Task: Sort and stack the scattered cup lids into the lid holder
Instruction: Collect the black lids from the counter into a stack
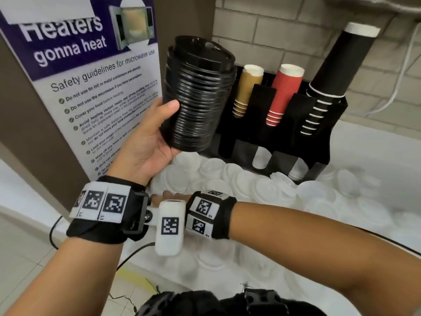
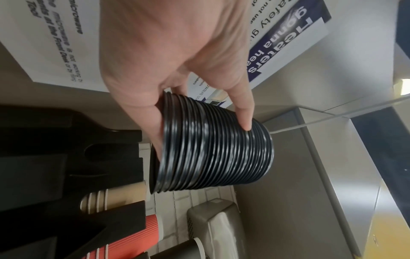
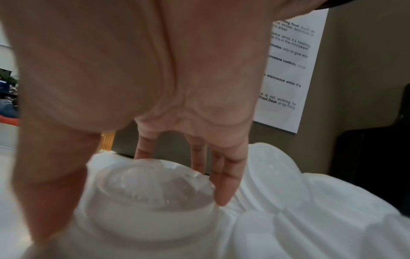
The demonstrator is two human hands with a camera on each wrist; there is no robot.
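While the left hand grips a tall stack of black lids, thumb on the near side and fingers wrapped round the far side, the stack is held up in the air, tilted, just in front of the lid holder. Black lids: glossy thin plastic, round, nested tight, rims showing as fine ribs down the stack.

Right hand is low over the white lids, fingers pointing down around a short nested stack of translucent lids; thumb on one side, fingertips touching the other rim. Looks like a grasp, but blur is heavy, so cannot tell for sure. In the head view this hand is mostly hidden behind the left wrist camera.

White lids: matte to translucent plastic, round, domed, scattered and overlapping across a white tabletop in front of the holder.

Lid holder: black, matte, angular, with slotted compartments. Upper slots carry tan paper cups, red ribbed cups and a long sleeve of black cups with white rims, all leaning back. Two lower slots show some white lids; the leftmost looks dark.

Behind: pale brick wall, brown panel with a microwave safety poster, white cable on the right. Pale floor tiles at lower left.
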